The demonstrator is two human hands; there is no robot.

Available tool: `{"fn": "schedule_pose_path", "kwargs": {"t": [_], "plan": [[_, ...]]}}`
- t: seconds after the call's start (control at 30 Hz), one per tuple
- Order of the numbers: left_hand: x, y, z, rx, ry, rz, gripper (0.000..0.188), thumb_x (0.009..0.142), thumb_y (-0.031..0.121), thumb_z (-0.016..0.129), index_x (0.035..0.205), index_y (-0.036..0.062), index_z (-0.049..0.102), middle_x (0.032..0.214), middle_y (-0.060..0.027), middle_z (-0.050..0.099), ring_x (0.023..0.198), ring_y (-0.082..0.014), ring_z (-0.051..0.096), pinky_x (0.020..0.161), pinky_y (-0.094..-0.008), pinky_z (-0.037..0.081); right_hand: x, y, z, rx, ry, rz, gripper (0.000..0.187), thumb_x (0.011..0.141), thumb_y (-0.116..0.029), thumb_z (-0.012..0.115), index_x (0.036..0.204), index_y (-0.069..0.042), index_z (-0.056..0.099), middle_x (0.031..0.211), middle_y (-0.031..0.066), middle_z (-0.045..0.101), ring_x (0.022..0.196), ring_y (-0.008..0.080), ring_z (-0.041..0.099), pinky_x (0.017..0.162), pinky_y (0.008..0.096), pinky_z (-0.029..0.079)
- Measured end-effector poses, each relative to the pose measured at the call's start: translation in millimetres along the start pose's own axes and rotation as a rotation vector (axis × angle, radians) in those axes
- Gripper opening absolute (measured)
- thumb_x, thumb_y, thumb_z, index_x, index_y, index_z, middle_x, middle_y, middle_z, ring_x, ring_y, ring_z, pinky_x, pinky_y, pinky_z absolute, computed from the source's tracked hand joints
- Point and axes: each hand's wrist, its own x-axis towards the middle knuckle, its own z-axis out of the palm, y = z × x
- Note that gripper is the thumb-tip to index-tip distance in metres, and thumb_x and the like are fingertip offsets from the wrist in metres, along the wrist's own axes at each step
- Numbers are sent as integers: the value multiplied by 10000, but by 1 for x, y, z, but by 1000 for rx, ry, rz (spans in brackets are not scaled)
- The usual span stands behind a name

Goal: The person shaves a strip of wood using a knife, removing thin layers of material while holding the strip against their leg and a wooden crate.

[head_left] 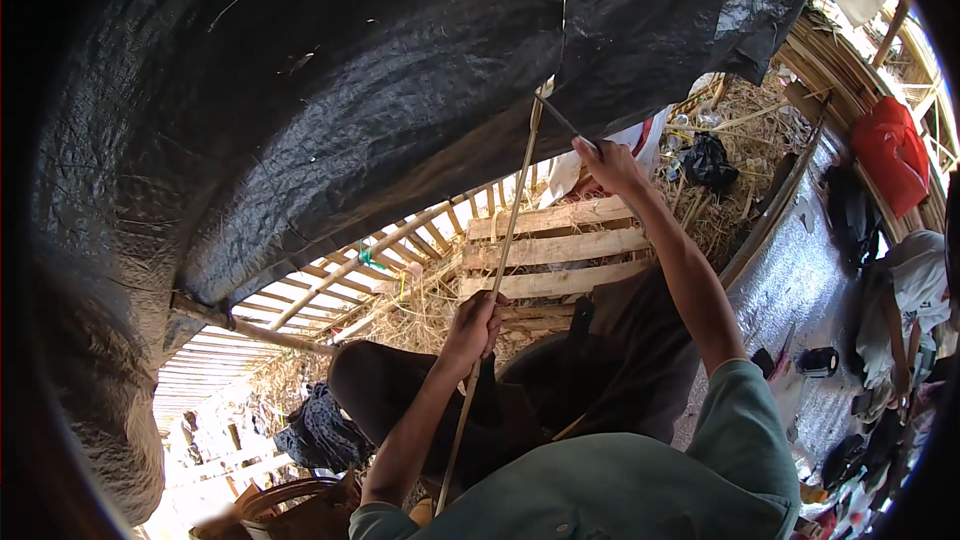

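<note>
A long, thin bamboo strip (514, 215) runs slantwise from my lap up toward the black sheet. My left hand (472, 332) is closed round its lower half, above my knees. Higher up and to the right, my right hand (612, 168) grips a knife (567, 122) with a narrow dark blade. The blade's tip reaches the strip near its upper end; whether it cuts into the strip I cannot tell. The knife's handle is mostly hidden in my fingers. Above that contact a thin bright line continues upward against the sheet.
Black plastic sheeting (400, 110) hangs over the upper left. A wooden slatted pallet (555, 248) lies ahead amid straw. Bamboo slats (290, 295) stand at left. At right are a silvery mat (790, 270), a red bag (890, 155) and another person's arm (897, 350).
</note>
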Motion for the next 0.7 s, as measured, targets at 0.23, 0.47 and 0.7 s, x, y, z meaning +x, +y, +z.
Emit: {"fn": "schedule_pose_path", "kwargs": {"t": [0.23,0.47,0.7], "plan": [[12,0,7,-6,87,-17,375,932,403,374,918,41,473,571,10,434,365,-68,357,342,-219,305,-73,-59,33,297,-259,-170,534,893,-463,399,960,52,525,615,231,573,648,386,608,586,463,454],[24,-16,4,53,143,225,528,916,410,423,1214,-25,451,862,-77,568,749,-107,545,636,-238,432,-181,-73,79,291,-325,-507,517,828,-338,566,1080,49,333,637,226,559,630,408,574,547,442,451],[22,-5,8,124,239,143,391,904,354,479,993,-21,546,770,-36,552,699,-91,500,597,-248,409,-172,-77,64,103,-252,-557,493,838,-430,523,1012,16,407,557,188,564,521,374,577,495,443,463]]}}
